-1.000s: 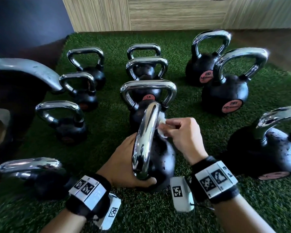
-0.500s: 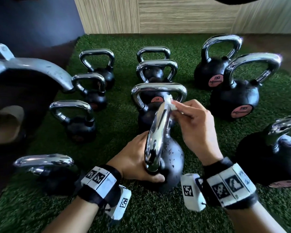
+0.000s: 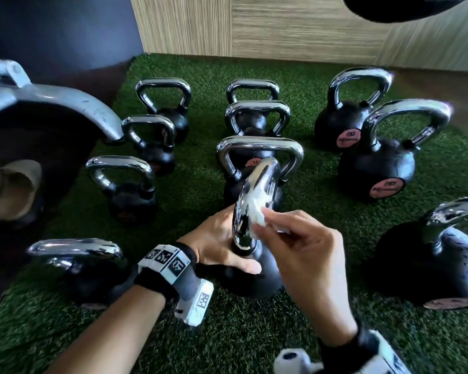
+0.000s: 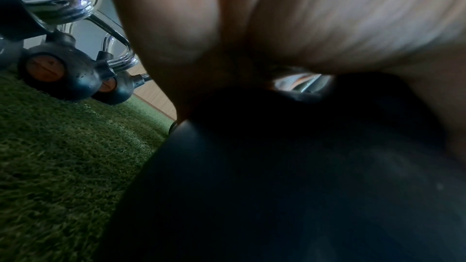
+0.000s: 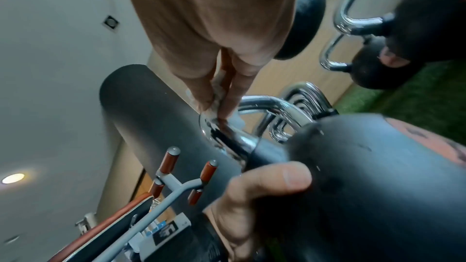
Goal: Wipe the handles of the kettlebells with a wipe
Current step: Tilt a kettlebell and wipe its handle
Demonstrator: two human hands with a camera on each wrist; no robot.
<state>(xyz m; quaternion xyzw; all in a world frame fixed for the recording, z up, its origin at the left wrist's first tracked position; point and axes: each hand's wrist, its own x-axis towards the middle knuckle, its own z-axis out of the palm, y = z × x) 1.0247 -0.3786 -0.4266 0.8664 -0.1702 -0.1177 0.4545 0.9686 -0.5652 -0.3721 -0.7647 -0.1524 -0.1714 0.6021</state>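
A black kettlebell stands on the turf in front of me, its chrome handle seen edge-on. My left hand grips its body just below the handle, thumb across the front. My right hand pinches a crumpled white wipe and presses it to the handle's near right side. In the right wrist view the fingertips squeeze the wipe onto the chrome handle, with the left thumb on the body. The left wrist view is mostly blurred palm over the dark kettlebell.
Several other chrome-handled kettlebells ring this one on the green turf: one directly behind, big ones at right, smaller ones at left. A dark machine with a grey metal arm fills the left. A wood-panel wall closes the back.
My right hand slid the wipe up to the far top of the handle, then back down toward me. The left hand kept its hold on the kettlebell body.
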